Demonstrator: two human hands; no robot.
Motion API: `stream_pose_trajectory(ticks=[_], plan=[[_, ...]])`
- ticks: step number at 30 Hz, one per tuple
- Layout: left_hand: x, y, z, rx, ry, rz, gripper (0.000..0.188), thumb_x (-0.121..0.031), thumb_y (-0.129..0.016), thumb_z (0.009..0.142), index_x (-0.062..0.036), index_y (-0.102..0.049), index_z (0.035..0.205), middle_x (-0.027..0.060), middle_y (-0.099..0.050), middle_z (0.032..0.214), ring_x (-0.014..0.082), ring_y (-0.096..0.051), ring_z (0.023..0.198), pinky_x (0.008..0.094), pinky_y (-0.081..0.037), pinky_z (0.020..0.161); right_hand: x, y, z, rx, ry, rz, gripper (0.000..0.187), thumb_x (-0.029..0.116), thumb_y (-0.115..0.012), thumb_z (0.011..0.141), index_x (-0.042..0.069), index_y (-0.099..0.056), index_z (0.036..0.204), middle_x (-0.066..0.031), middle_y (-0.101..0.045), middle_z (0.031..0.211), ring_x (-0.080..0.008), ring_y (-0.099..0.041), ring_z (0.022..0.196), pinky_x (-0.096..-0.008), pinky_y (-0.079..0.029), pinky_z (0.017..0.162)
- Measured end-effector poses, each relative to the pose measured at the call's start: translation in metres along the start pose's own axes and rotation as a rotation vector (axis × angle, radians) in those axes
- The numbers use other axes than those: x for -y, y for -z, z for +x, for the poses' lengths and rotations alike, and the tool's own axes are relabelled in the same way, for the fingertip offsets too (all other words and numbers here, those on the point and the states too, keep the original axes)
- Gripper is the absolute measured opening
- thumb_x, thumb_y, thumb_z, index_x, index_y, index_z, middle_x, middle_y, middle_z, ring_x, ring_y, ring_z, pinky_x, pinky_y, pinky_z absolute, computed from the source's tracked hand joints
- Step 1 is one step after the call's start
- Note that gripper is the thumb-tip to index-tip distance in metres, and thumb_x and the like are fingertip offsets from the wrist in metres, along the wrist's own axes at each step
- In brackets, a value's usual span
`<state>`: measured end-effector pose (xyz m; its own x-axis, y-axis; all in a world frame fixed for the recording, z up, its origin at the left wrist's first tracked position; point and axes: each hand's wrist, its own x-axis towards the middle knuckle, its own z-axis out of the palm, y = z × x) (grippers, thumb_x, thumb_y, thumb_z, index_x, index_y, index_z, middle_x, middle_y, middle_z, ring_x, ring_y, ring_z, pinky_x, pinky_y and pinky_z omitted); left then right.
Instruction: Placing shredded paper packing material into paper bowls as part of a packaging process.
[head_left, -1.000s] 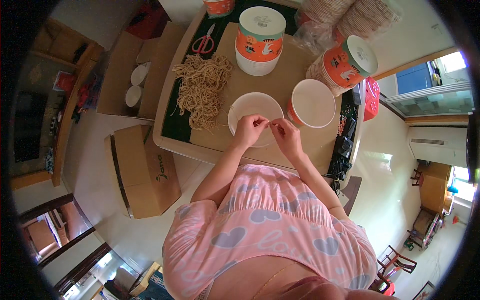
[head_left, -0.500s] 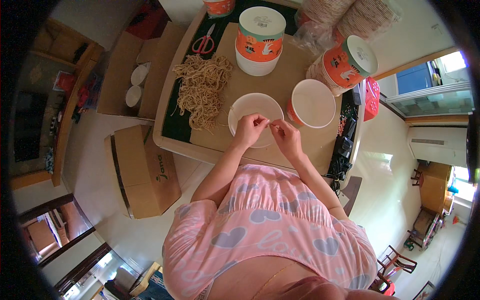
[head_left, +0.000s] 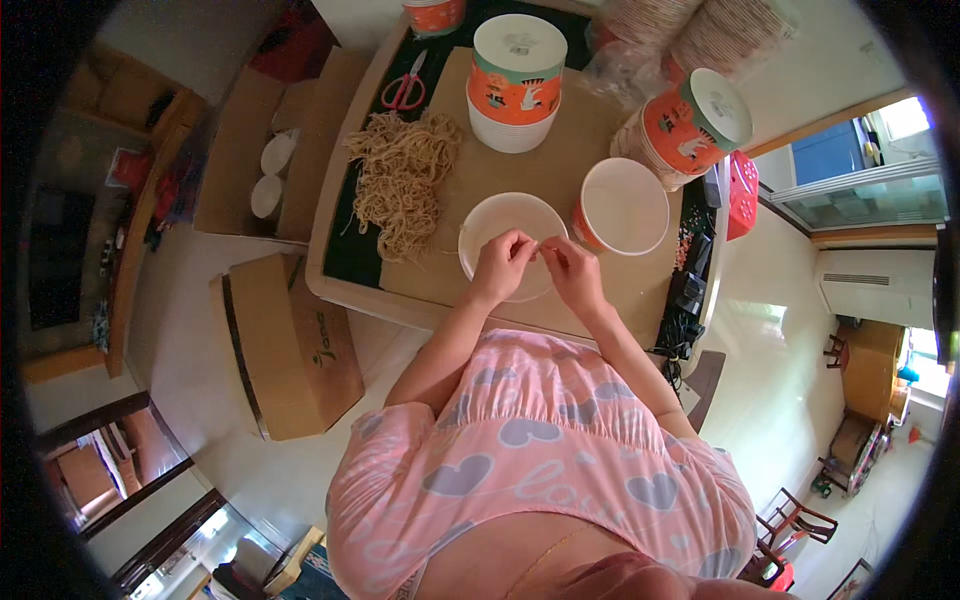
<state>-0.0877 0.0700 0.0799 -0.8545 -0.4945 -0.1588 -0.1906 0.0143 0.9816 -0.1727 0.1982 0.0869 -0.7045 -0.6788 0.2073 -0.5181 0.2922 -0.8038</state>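
My left hand (head_left: 503, 262) and my right hand (head_left: 571, 267) are close together over a white round lid (head_left: 497, 220) on the brown-covered table (head_left: 470, 170). The fingertips of both hands pinch something thin between them; it is too small to tell what. An open orange-and-white paper bowl (head_left: 622, 205) stands just right of the lid. A heap of tan noodle-like strands (head_left: 401, 178) lies to the left of my hands.
A tall stack of orange-and-white bowls (head_left: 517, 80) stands at the back, another stack (head_left: 690, 125) lies tilted at the right. Red-handled scissors (head_left: 405, 88) lie at the table's far left. Cardboard boxes (head_left: 290, 345) sit on the floor at left.
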Motion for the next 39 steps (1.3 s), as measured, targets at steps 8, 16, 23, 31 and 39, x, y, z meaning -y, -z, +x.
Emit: stream_pose_trajectory(ticks=[8,16,23,31,39], plan=[[-0.006,0.003,0.0,0.032,-0.019,-0.029,0.013,-0.011,-0.055,0.089,0.0012,-0.058,0.084,0.0042,-0.061,0.069,0.0089,-0.054,0.06,0.0235,-0.043,0.055,0.02,0.02,0.009,0.145,-0.164,0.182,0.013,0.008,-0.063,0.082,0.003,-0.064,0.093,-0.0081,-0.065,0.082,-0.0158,-0.056,0.059,-0.028,-0.044,0.052],[-0.048,0.013,-0.008,0.225,-0.037,0.229,0.013,-0.011,-0.057,0.088,-0.0005,-0.061,0.082,0.0015,-0.06,0.069,0.0061,-0.051,0.058,0.023,-0.042,0.054,0.035,0.046,0.016,0.147,0.01,-0.02,0.006,0.005,-0.064,0.079,0.003,-0.062,0.084,-0.0069,-0.06,0.074,-0.0194,-0.055,0.059,-0.0293,-0.045,0.054],[-0.073,0.022,-0.023,0.217,-0.146,0.098,0.012,-0.01,-0.06,0.084,0.0004,-0.06,0.079,0.0034,-0.057,0.068,0.0075,-0.05,0.061,0.0244,-0.041,0.056,0.03,0.051,0.007,0.16,0.151,-0.016,0.008,0.004,-0.064,0.078,0.003,-0.058,0.084,-0.0096,-0.061,0.087,-0.0235,-0.059,0.068,-0.0324,-0.048,0.059],[-0.104,0.054,-0.043,0.34,-0.279,-0.104,0.01,-0.007,-0.06,0.084,-0.0015,-0.06,0.076,-0.0007,-0.053,0.071,0.0059,-0.048,0.064,0.0214,-0.039,0.057,-0.012,0.04,-0.011,0.036,-0.04,-0.035,0.009,0.004,-0.063,0.08,0.003,-0.058,0.087,-0.011,-0.058,0.089,-0.0216,-0.06,0.07,-0.0302,-0.049,0.061],[-0.096,0.05,-0.044,0.344,-0.074,-0.19,0.003,-0.005,-0.06,0.086,-0.0022,-0.061,0.085,-0.0022,-0.059,0.078,0.0024,-0.053,0.073,0.0187,-0.043,0.063,0.009,0.029,-0.004,-0.017,0.14,-0.068,0.011,0.006,-0.061,0.081,0.002,-0.057,0.091,-0.0136,-0.059,0.091,-0.0306,-0.059,0.083,-0.0378,-0.048,0.071]])
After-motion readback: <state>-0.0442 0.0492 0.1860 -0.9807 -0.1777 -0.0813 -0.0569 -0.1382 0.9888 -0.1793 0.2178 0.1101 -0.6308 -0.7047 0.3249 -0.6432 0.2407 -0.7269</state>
